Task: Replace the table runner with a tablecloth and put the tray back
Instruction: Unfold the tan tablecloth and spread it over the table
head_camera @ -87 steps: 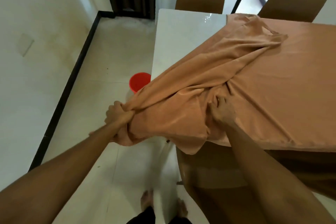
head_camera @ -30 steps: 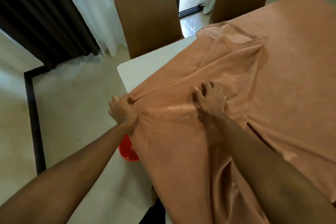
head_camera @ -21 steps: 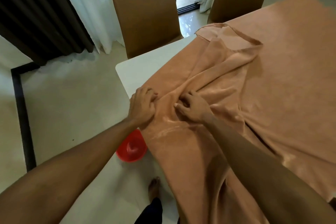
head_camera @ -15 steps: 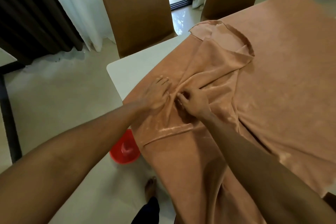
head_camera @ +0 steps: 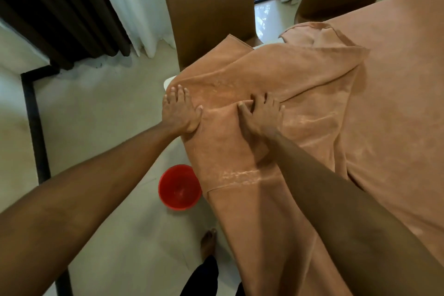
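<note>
Left hand [head_camera: 181, 113] and right hand [head_camera: 262, 116] are pressing open-fingered at the tabletop's [head_camera: 167, 84] corner on limp cloth [head_camera: 384, 103] (I'd pinch its hem).

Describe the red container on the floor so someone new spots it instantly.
Start at the big tan tablecloth and follow its hanging edge down to the pale floor. Right beside that edge, in frame below the left hand, sits a round, open red bucket. It is the only red thing among brown chairs and tan cloth.
</note>
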Tool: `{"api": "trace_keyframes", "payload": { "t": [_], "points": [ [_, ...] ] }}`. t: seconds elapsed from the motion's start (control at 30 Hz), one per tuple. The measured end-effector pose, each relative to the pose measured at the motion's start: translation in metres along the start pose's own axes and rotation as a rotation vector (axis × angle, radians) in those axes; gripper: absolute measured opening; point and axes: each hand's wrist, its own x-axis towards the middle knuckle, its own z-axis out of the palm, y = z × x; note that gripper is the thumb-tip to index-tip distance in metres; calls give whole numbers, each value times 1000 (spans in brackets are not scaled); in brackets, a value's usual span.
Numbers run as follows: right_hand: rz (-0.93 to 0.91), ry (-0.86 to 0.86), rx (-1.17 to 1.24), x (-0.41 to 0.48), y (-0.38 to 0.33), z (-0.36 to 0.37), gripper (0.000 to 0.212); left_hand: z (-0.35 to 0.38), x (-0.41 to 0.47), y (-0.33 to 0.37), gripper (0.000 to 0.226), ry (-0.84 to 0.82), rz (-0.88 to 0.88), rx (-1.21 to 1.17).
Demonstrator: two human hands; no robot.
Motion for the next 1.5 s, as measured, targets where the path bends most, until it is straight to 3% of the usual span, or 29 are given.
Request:
{"api": "trace_keyframes", "payload": {
  "t": [0.1,0.17,0.27,0.33,0.43,0.53,0.7,0.9,0.97,1.03,1.13,1.2,1.27,1.5],
  "points": [
    [-154,-96,63,-1,-24,10,61,-6,-6,-7,87,87,-19,-33],
    [-263,-175,99,-3,-37,15,61,-10,-9,-5,89,146,67,-100],
    [-433,-230,223,-11,-48,16,56,-14,-9,6,66,264,245,-224],
    [-485,-121,341,-14,-45,14,45,-13,-5,18,56,280,297,-280],
    [-262,142,213,-12,-28,10,36,-7,1,28,57,170,399,-248],
    [27,113,104,-12,-12,7,46,-4,7,23,59,54,358,-167],
    [-98,-85,37,-15,-19,17,70,-6,18,0,64,81,220,-154],
    [-343,-284,280,-20,-81,22,55,-16,22,-36,79,174,-162,-38],
    [-379,-233,409,-22,-84,14,50,-16,20,-38,71,273,-112,3],
    [-355,-21,329,-20,-74,5,43,-16,19,-32,68,306,-53,-28],
    [-13,227,253,-20,-48,-5,38,-12,15,-10,65,245,125,-171],
    [103,129,178,-27,-31,-2,44,-4,10,5,63,159,211,-203],
    [24,-21,64,-38,-19,7,57,8,6,9,65,98,220,-156],
    [-117,-109,84,-43,-40,22,73,6,10,-7,69,100,97,-54]
  ]
}}
